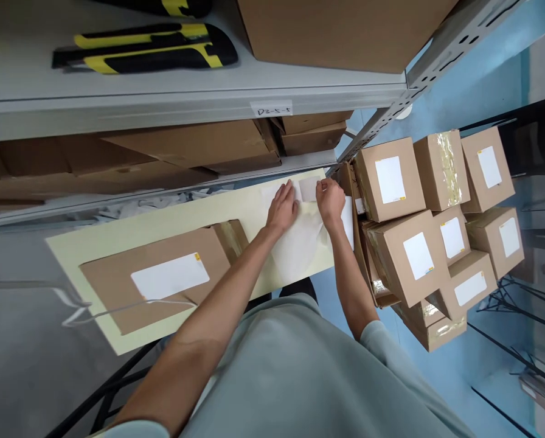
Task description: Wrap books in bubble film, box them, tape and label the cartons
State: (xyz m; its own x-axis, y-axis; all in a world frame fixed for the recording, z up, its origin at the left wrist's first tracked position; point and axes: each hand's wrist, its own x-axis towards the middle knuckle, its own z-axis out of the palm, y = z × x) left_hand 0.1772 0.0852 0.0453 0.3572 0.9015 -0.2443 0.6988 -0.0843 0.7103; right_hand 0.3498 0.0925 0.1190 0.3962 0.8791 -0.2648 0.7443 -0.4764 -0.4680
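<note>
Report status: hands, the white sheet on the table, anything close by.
Left hand flat on white sheet. Right hand pinching small white label at sheet's top edge. Labelled flat box lies left on cream table, clear of hands.

Matt brown cardboard boxes (393, 179) carry smooth white paper labels (390, 179), some sealed with glossy tape (448, 159).

A warehouse packing spot; metal shelving (199, 112) with a location tag (271, 109); stacked labelled cartons (437, 225).
</note>
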